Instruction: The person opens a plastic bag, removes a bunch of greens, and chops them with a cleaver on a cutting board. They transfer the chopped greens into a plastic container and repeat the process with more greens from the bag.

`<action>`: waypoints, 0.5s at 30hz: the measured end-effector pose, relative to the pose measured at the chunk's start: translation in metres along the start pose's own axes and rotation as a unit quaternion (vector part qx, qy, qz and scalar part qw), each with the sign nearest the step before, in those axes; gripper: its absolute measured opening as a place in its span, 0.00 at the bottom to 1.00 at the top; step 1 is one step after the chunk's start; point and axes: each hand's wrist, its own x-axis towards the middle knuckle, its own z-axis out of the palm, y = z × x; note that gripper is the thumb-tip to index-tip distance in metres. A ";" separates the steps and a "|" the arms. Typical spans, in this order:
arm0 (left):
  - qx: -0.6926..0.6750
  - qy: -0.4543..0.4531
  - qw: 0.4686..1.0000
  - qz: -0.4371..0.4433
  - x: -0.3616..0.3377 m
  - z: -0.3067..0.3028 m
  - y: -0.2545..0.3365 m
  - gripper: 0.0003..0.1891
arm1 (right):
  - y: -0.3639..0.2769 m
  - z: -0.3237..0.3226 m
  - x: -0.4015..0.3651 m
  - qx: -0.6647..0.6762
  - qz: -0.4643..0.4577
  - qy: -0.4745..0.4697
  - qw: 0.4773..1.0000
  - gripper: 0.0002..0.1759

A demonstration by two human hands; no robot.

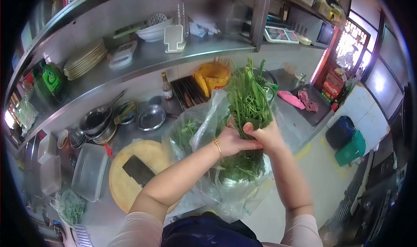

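- Greens bunch [250, 97] is being grasped by both hands; fingers are being closed round the stems by L hand [236, 142] & R hand [268, 136], w/ a thumb being laid across the front.
- Bunch is being held up approx. mid-view, stems being pointed away; feathery leaves [243, 166] are being seen below the hands, whether same bunch can't be told.
- Just L of it, more greens [186, 131] are being enclosed by a clear plastic bag [211, 118].
- L wrist is being circled by a gold bracelet [218, 148].
- Round board [121, 155] is being partly covered by L forearm; cleaver [138, 169] is being borne flat on it.
- Behind the board, metal bowl [151, 117] is being supported by the counter; small bottle [167, 87] is being kept upright nr. a yellow container [215, 75].
- Far R: meat [307, 101] & pink item [291, 100] are being carried by dark tray [315, 117].
- Above, stacked plates [84, 60] & scale [280, 35] are being held by the shelf [204, 47].
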 end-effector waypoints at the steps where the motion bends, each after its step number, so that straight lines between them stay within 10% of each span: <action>1: -0.040 0.000 0.999 0.010 0.002 -0.006 0.020 0.36 | -0.014 0.008 0.001 -0.020 -0.022 -0.004 1.000 0.50; 9: -0.011 0.035 0.988 0.147 -0.022 -0.121 0.110 0.30 | -0.108 0.131 0.018 0.008 -0.171 -0.134 0.976 0.49; 15: -0.063 0.034 0.997 0.007 -0.157 -0.237 0.153 0.35 | -0.050 0.269 0.011 0.073 -0.143 -0.196 0.967 0.44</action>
